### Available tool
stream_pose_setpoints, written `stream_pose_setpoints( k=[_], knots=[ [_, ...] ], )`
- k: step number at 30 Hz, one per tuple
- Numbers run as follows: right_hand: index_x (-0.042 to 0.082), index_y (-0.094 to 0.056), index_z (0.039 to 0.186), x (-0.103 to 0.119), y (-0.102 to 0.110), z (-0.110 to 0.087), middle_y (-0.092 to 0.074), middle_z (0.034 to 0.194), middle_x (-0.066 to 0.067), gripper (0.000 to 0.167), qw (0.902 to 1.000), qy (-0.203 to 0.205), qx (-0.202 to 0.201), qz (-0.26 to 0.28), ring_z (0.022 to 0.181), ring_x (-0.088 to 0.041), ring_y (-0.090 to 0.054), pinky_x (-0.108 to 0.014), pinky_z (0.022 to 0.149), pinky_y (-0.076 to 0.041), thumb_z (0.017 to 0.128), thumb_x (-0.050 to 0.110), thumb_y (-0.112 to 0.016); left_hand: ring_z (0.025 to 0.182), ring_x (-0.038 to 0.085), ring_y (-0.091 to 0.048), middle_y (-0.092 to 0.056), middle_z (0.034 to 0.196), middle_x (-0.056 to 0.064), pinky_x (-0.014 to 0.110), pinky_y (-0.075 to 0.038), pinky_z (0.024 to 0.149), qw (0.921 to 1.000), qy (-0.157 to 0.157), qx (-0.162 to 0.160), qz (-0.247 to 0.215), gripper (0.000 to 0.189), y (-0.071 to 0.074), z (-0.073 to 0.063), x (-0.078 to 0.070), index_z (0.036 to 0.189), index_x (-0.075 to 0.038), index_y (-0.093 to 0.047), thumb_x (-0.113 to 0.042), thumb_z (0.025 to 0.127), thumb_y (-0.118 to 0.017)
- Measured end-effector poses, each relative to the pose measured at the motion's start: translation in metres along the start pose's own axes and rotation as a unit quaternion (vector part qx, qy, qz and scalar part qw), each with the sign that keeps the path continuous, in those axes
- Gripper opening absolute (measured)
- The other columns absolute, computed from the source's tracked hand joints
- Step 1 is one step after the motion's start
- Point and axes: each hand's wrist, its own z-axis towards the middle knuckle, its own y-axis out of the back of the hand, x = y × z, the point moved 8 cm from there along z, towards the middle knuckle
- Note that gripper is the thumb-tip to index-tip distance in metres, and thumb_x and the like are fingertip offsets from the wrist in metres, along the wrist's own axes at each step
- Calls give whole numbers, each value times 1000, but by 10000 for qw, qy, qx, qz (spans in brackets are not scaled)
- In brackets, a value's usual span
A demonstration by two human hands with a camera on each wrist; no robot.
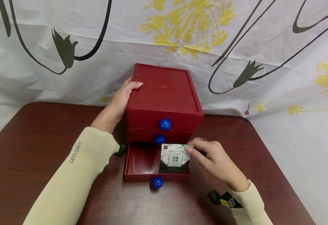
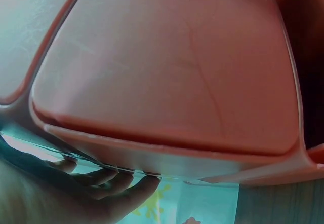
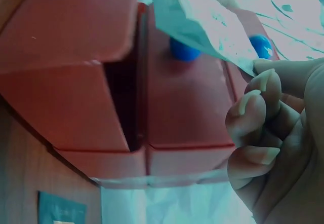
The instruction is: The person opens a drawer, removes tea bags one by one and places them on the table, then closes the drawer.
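A red drawer cabinet [image 1: 161, 90] with blue round knobs stands on the table, its bottom drawer [image 1: 136, 178] pulled out. My left hand [image 1: 121, 97] holds the cabinet's left side towards the back, thumb over the top edge. In the left wrist view, the fingers [image 2: 131, 196] reach along the back edge. My right hand [image 1: 216, 161] pinches a white and black tea sachet [image 1: 175, 158] by its upper right corner, thumb and forefinger together. The sachet is upright over the right part of the open drawer; whether it touches the drawer floor is hidden.
A dark packet [image 3: 61, 209] lies on the table to the cabinet's right. Part of a patterned packet [image 1: 201, 139] shows behind my right hand. A white curtain [image 1: 102, 40] with printed flowers hangs behind the brown table [image 1: 46, 150].
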Motion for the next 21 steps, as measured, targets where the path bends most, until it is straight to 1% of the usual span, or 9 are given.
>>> stream_pose_setpoints(
  k=[3, 8, 11, 16, 21],
  knots=[
    [27, -66, 91, -2, 9, -2, -51, 61, 15, 18, 9998, -130, -47, 114, 52, 1, -49, -20, 51, -45, 100, 12, -62, 146, 24, -31, -27, 164, 4, 47, -25, 123, 10000, 10, -16, -18, 73, 1, 0, 0, 163, -34, -7, -41, 100, -41],
    [27, -66, 91, -5, 24, -7, -47, 55, 13, 18, 9990, -367, -269, -23, 47, 0, -43, -19, 45, -37, 99, 10, -63, 144, 24, -33, -28, 163, 5, 47, -26, 122, 10000, -37, 35, -48, 72, 1, -2, -1, 163, -35, -8, -40, 100, -40],
    [28, -66, 92, -7, 29, -10, -48, 56, 13, 19, 9984, -446, -317, -111, 46, 0, -40, -18, 43, -34, 99, 10, -64, 144, 24, -33, -29, 162, 5, 47, -26, 122, 10000, -55, 36, -58, 71, 1, -2, -1, 163, -35, -8, -41, 100, -40],
    [30, -66, 91, -10, 34, -12, -48, 58, 16, 21, 9980, -469, -363, -204, 47, 1, -40, -17, 43, -34, 98, 11, -65, 144, 24, -34, -29, 162, 5, 47, -26, 122, 9999, -64, 38, -81, 72, 1, -2, 0, 163, -34, -8, -40, 100, -41],
    [30, -65, 88, -12, 36, -13, -47, 58, 14, 21, 9975, -532, -349, -295, 47, 2, -39, -18, 44, -34, 98, 12, -65, 145, 25, -32, -28, 163, 4, 48, -26, 122, 10000, -28, 28, -64, 71, 1, -2, 0, 163, -36, -9, -41, 100, -41]
  ],
)
